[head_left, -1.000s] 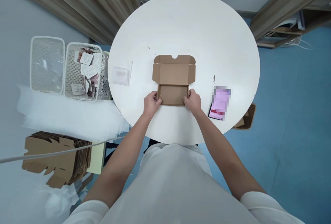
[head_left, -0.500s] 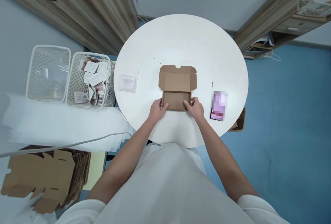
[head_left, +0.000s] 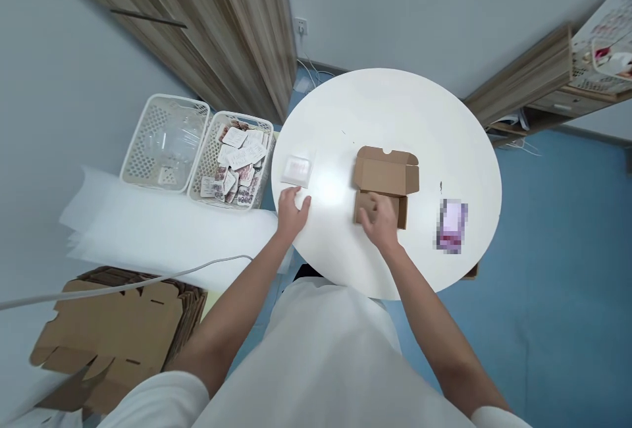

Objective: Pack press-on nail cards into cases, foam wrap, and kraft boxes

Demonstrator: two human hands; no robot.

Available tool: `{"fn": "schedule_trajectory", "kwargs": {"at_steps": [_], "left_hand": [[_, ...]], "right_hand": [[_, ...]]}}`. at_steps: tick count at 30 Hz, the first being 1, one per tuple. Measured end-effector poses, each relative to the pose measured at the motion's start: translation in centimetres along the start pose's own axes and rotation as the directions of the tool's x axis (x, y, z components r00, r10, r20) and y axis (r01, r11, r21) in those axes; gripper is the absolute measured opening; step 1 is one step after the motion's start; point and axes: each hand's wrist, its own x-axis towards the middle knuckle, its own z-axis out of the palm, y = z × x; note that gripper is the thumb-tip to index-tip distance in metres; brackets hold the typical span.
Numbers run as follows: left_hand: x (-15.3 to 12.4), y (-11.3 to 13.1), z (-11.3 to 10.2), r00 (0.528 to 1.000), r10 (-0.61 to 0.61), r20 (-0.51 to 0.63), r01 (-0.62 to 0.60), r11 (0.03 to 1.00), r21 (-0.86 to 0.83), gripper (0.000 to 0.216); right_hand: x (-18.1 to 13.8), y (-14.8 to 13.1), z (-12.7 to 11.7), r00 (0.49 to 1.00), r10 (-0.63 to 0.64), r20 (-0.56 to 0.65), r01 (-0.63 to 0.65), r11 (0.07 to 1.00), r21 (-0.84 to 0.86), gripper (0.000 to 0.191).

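An open cardboard box stands on the round white table, its lid folded back away from me. My right hand is over the box's tray, fingers spread and curved, with nothing visible in them. My left hand is at the table's left side, thumb and fingers apart, just short of a small white wrapped packet. No object shows in the left hand. Part of the box's inside is hidden behind my right hand.
To the left are a basket of blister cards, a basket with clear plastic, white sheets and flat cardboard blanks. A cable crosses them. A blurred phone lies at the table's right.
My left hand has let go of the box and moved left to the packet. My right hand has moved from the box's right edge to above its tray. The view has shifted left.
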Motion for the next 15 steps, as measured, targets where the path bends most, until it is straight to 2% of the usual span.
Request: {"fn": "schedule_trajectory", "kwargs": {"at_steps": [1, 3, 6, 10, 15], "left_hand": [[0.8, -0.6, -0.7, 0.999, -0.022, -0.040, 0.023, 1.000, 0.016, 0.042], [2.6, -1.7, -1.5, 0.996, -0.053, -0.065, 0.054, 0.998, 0.013, 0.043], [5.5, -3.1, -1.6, 0.988, -0.150, -0.043, 0.148, 0.988, -0.044, 0.047], [8.4, -4.9, -0.7, 0.956, -0.292, 0.011, 0.288, 0.935, -0.208, 0.048], [9.7, -5.9, 0.1, 0.977, -0.214, 0.007, 0.211, 0.957, -0.199, 0.043]], "right_hand": [[0.9, -1.2, 1.0, 0.994, -0.021, 0.104, 0.016, 0.999, 0.048, 0.040], [2.9, -3.1, 3.3, 0.967, 0.024, 0.254, -0.061, 0.989, 0.137, 0.039], [5.7, -4.7, 6.9, 0.931, 0.133, 0.340, -0.229, 0.938, 0.260, 0.042], [8.3, -5.5, 10.6, 0.906, 0.258, 0.335, -0.385, 0.830, 0.403, 0.051], [9.6, -6.7, 13.2, 0.901, 0.332, 0.279, -0.432, 0.751, 0.500, 0.048]]}}
